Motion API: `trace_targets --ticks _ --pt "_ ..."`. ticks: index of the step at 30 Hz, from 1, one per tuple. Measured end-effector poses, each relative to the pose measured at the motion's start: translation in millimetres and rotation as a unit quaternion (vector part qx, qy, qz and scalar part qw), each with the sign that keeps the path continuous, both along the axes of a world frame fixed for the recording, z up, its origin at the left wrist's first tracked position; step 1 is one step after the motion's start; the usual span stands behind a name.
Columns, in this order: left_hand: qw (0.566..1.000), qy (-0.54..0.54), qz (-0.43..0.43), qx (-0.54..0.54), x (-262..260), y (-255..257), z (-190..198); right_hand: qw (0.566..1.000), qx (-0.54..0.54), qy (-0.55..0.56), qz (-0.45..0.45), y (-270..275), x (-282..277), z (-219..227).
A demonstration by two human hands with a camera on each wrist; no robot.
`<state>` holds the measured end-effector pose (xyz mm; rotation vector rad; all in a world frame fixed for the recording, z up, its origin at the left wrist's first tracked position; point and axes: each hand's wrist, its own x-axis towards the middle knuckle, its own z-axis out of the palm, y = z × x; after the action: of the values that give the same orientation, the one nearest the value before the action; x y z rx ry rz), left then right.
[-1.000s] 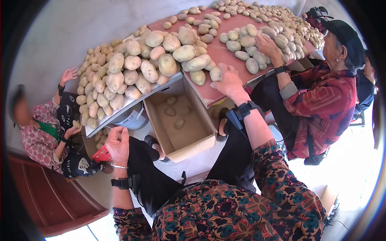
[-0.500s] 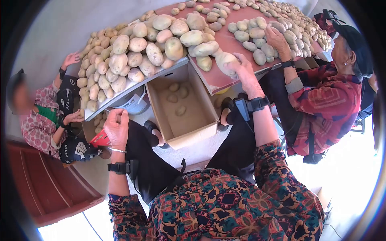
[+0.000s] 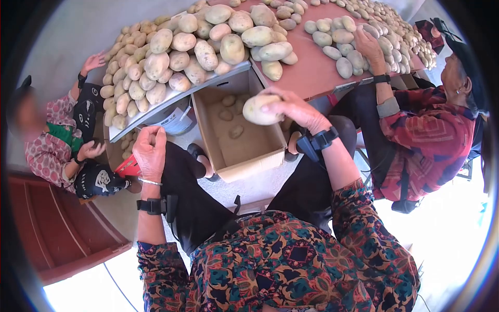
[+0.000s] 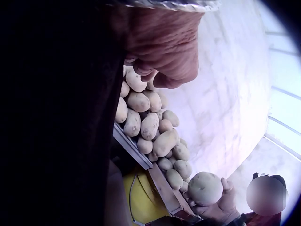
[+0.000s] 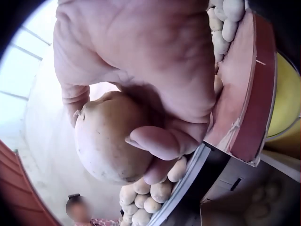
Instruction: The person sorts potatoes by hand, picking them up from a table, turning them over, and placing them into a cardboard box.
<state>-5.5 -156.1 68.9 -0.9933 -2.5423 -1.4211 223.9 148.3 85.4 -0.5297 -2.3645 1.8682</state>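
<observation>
My right hand grips a large pale potato, held above the right side of an open cardboard box. In the right wrist view, thumb and fingers curl round the potato. Several potatoes lie on the bottom of the box. My left hand is raised left of the box, fingers loosely bent and holding nothing. In the left wrist view this hand overlaps a heap of potatoes behind it.
A big potato heap covers the light-edged table at left. More potatoes lie on the red tabletop. Persons sit at either side, one hand at the right pile. A bucket stands under the table.
My right hand has lifted the potato from the red tabletop's edge and brought it left and towards me, over the box. My left hand stays raised, almost still.
</observation>
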Motion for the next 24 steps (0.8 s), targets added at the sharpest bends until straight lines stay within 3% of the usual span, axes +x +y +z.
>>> trace_targets --ticks 2,4,6,7,10,14,16,20,24 --pt "1.000 0.002 0.000 -0.003 -2.0 -0.3 -1.8 0.999 0.032 -0.022 0.008 -4.6 -8.9 -20.6" --pt "1.000 0.003 -0.001 -0.009 -4.2 -1.6 -3.8 0.972 0.206 -0.104 0.035 -10.3 -18.8 -31.7" --pt "1.000 -0.005 0.002 -0.004 -5.5 -0.5 -6.1 0.966 0.221 -0.127 0.039 -16.4 -19.5 -38.9" --pt "0.998 -0.003 -0.001 0.065 -3.7 4.4 -9.7 0.958 0.239 -0.147 0.057 -18.3 -21.1 -42.0" --pt "1.000 -0.019 0.001 -0.012 -7.0 -1.2 -4.9 0.937 0.301 -0.158 0.085 -19.9 -26.7 -58.2" --pt "0.998 0.024 -0.010 0.057 1.3 7.9 0.6 0.900 0.399 -0.140 0.101 -22.4 -26.2 -74.6" --pt "0.998 -0.015 -0.006 0.066 0.7 6.0 -1.5 0.902 0.408 -0.118 0.081 -20.1 -29.6 -79.4" --pt "0.999 0.012 0.010 0.028 0.3 5.9 0.2 0.938 0.326 -0.111 0.038 -15.6 -38.1 -82.6" --pt "0.997 -0.029 -0.012 0.073 2.6 9.3 0.0 0.964 0.250 -0.089 0.027 -17.1 -36.4 -67.6"
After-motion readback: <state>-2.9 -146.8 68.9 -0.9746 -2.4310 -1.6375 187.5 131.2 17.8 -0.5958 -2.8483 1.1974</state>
